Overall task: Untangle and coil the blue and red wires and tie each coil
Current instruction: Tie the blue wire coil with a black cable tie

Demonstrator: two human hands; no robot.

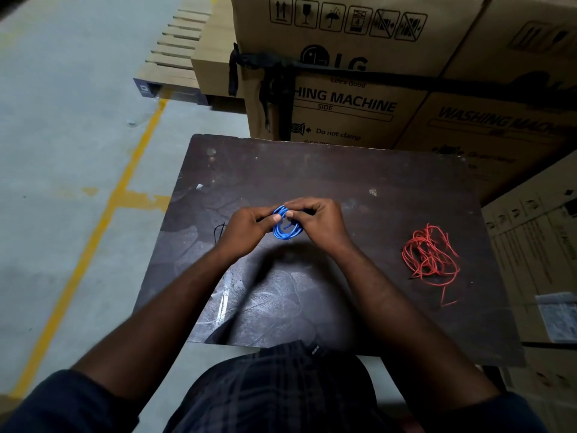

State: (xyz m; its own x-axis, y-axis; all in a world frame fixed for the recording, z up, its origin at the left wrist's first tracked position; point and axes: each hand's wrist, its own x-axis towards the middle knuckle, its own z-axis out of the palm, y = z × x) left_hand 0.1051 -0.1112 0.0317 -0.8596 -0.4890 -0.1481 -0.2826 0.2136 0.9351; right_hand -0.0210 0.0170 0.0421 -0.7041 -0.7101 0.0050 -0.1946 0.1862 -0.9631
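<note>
The blue wire [285, 230] is wound into a small coil, held just above the middle of the dark board [359, 170]. My left hand [248, 228] pinches its left side with thumb and fingers. Gripping the coil's right side is my right hand [318, 221], fingers curled over the top. A short blue end crosses inside the coil. The red wire [431, 256] lies in a loose tangle on the board's right part, apart from both hands, with one end trailing toward me.
A thin black tie or thread [218, 232] lies on the board left of my left hand. Cardboard washing machine boxes [349, 98] stand behind and to the right of the board. Grey floor with a yellow line [93, 242] runs along the left.
</note>
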